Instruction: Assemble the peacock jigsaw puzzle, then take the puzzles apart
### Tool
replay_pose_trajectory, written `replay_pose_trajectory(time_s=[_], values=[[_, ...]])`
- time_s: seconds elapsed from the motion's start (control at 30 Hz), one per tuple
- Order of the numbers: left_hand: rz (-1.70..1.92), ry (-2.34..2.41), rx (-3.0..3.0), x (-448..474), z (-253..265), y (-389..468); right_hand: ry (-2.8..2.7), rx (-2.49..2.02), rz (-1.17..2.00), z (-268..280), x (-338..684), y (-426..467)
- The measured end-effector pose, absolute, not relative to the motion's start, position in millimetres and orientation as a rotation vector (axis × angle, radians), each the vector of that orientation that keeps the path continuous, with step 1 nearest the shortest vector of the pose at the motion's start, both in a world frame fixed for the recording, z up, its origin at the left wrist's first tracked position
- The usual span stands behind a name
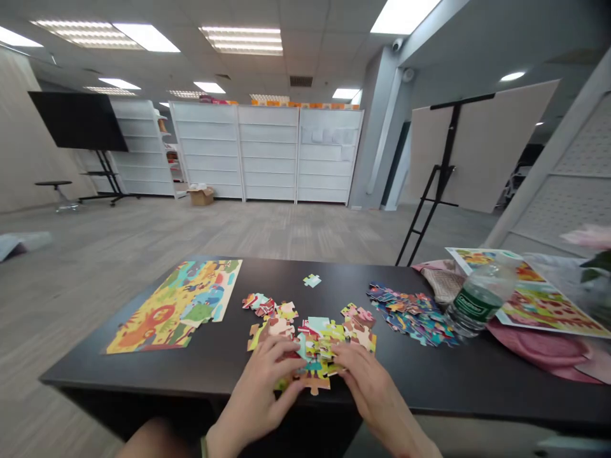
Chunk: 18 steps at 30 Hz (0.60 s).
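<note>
A loose heap of jigsaw puzzle pieces (pixel 312 334) in green, yellow, pink and brown lies near the front edge of the black table. My left hand (pixel 270 385) is at the heap's left side, fingers reaching over the pieces and thumb apart from them. From the right, my right hand (pixel 365 375) rests its curved fingertips on the pieces. No lifted piece shows in either hand, though the fingertips hide some of the heap. One pale puzzle piece (pixel 312 280) lies alone farther back.
A partly assembled yellow puzzle (pixel 181 302) lies on the black table (pixel 224 372) at left. Dark blue puzzle pieces (pixel 413 312) are piled at right, beside a plastic bottle (pixel 482 299), picture sheets (pixel 548 296) and a pink cloth bag (pixel 539 350). An easel (pixel 449 146) stands beyond.
</note>
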<state>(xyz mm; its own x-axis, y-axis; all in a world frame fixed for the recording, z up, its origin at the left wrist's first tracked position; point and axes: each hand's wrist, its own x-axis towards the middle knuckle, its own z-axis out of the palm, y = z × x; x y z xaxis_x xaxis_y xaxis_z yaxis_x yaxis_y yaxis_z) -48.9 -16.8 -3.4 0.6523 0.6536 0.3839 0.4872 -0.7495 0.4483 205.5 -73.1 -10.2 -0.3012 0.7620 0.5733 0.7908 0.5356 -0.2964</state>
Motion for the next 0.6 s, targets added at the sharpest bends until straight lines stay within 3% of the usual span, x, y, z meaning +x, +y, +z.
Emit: replay_pose_trajectory(time_s=[0.3,0.5,0.6], values=[[0.624,0.885,2.575,-42,4,-24,-1.887,-1.521,0.171,-2,199,-42],[0.921,1.051,2.476,-39,-20,-15,-1.978,-1.522,-0.006,-1,197,-23],[1.029,1.181,2.37,-36,-29,-11,-2.064,-1.528,0.05,-2,198,-31]])
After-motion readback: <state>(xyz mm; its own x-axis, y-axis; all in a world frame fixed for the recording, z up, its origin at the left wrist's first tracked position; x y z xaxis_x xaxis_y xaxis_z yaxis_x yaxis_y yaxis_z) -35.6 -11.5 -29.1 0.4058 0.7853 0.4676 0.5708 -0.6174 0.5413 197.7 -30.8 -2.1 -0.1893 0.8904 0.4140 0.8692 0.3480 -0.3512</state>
